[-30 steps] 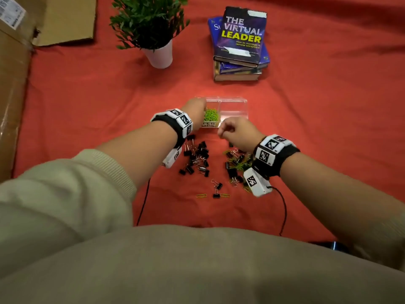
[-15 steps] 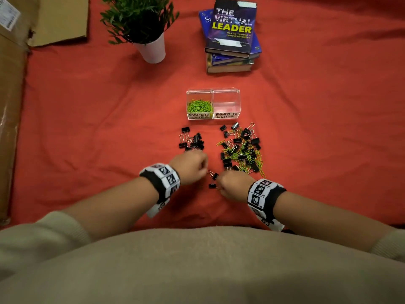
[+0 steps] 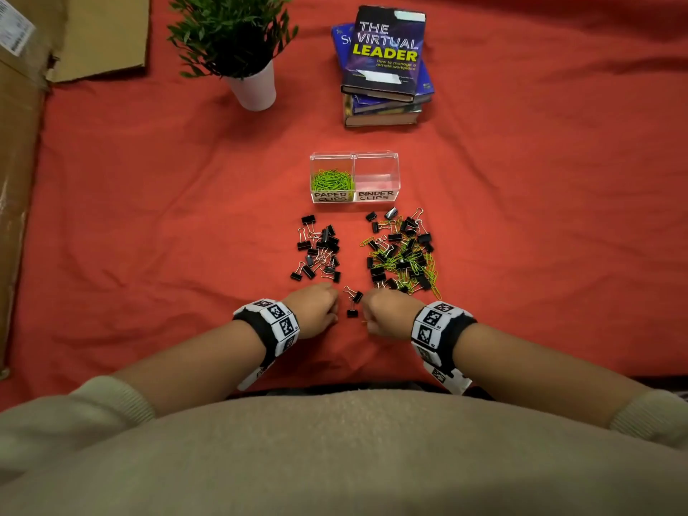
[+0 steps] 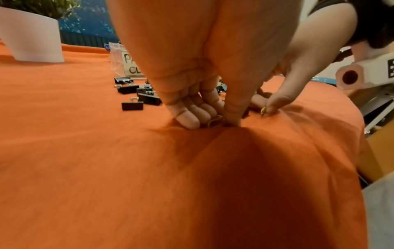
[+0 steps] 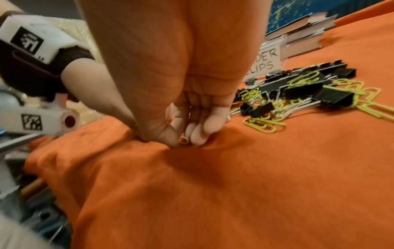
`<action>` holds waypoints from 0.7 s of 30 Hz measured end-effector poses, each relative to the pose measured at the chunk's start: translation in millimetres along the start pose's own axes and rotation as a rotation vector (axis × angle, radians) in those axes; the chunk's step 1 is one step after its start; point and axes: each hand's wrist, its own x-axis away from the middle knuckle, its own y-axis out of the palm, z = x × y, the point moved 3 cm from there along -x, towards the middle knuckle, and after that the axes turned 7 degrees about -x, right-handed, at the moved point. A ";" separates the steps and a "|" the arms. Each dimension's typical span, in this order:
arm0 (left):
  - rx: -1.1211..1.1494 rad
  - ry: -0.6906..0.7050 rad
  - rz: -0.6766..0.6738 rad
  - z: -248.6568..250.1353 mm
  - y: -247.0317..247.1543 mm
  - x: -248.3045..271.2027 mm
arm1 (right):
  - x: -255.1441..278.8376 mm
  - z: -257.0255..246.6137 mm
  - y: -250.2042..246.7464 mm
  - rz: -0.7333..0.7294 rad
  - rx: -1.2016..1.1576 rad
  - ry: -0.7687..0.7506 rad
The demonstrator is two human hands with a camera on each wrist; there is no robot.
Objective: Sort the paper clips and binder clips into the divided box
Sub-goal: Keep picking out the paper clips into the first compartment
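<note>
A clear divided box (image 3: 353, 155) stands mid-cloth; its left half, labelled PAPER CLIPS, holds green paper clips (image 3: 331, 179), and its right half, labelled BINDER CLIPS, looks empty. In front of it lie a pile of black binder clips (image 3: 318, 247) and a mixed pile of binder clips and green paper clips (image 3: 404, 251). My left hand (image 3: 316, 309) pinches a paper clip (image 4: 214, 120) against the cloth. My right hand (image 3: 389, 314) pinches another paper clip (image 5: 183, 139) on the cloth. Two binder clips (image 3: 353, 301) lie between the hands.
A potted plant (image 3: 238, 42) in a white pot and a stack of books (image 3: 385, 65) stand at the back of the red cloth (image 3: 149, 217). Cardboard (image 3: 22, 143) borders the left side. The cloth bunches under both hands.
Both hands have drawn back from the box to the near edge of the piles and closed on paper clips lying on the cloth. The view has shifted slightly.
</note>
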 end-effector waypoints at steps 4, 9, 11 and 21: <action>0.178 -0.028 -0.001 4.0 -12.1 -3.0 | 11.4 23.0 -29.6 0.163 -0.437 0.038; 0.341 -0.072 0.057 19.6 -29.3 -18.4 | 27.0 73.8 -60.5 0.290 -0.905 0.243; 0.281 -0.053 0.112 34.1 -37.5 -27.1 | 31.5 90.1 -64.6 0.344 -1.027 0.303; 0.095 -0.114 0.158 45.8 -38.7 -55.4 | 18.0 92.8 -57.0 0.410 -0.356 0.439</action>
